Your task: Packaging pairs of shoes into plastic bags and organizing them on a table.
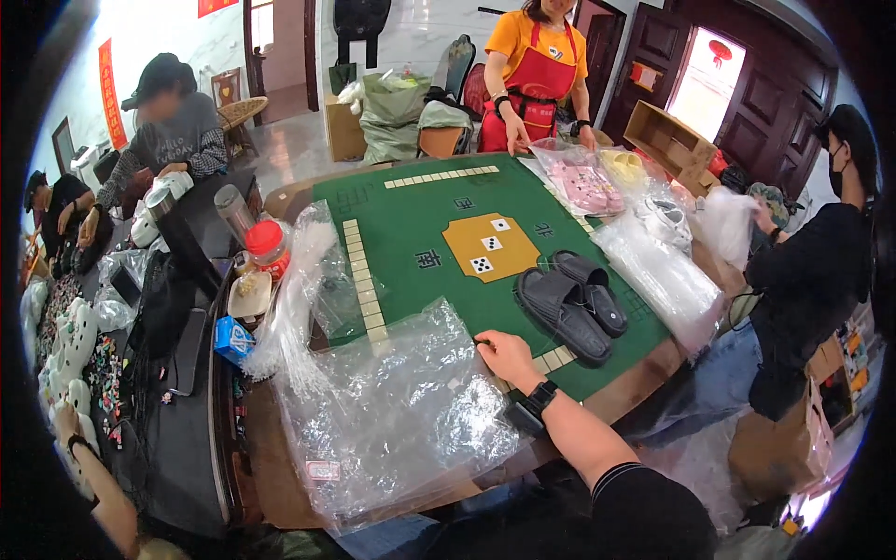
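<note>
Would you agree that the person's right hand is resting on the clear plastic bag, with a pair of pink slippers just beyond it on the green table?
Not quite: the slippers just beyond the right hand are dark grey, not pink, as the head view shows. The hand does rest on the clear plastic bag, on the green table.

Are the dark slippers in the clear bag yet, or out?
Out: both dark slippers lie bare on the green mat, beside the clear bag under the right hand.
</note>
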`<state>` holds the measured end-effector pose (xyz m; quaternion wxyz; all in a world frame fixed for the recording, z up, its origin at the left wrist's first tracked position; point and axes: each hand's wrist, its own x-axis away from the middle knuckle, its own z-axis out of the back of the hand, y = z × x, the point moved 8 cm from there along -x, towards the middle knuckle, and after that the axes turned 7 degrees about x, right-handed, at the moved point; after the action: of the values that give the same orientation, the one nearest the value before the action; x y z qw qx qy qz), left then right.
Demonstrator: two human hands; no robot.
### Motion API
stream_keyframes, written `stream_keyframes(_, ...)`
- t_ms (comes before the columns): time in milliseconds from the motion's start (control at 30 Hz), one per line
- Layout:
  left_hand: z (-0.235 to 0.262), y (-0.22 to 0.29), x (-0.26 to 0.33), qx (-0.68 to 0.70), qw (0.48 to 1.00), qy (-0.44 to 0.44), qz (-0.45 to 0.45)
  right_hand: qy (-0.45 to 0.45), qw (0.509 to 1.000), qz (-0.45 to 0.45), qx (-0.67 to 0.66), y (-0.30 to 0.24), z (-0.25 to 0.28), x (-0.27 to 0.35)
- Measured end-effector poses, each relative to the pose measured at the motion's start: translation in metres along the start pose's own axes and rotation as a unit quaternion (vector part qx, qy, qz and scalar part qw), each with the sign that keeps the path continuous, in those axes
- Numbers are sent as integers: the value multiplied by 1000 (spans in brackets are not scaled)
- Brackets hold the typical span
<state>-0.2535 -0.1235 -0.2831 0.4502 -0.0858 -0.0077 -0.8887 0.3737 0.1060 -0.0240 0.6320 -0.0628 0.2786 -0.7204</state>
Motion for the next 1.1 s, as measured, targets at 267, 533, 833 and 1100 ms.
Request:
stream_keyframes(267, 33, 3, 63, -12, 999, 5, 29, 31, 999, 22, -13, -1, 1, -2)
stream_keyframes(533, 113, 31, 94, -7, 998, 6, 58, 7, 1000, 13, 4, 2, 0, 4)
stream_keyframes(833, 223, 84, 178, 13, 990, -62, 127, 65, 996, 55, 18, -7, -7, -5)
stream_keyframes(1100, 347, 150, 232, -24, 951, -102, 291, 1, 1000, -7, -11, 14, 6, -7)
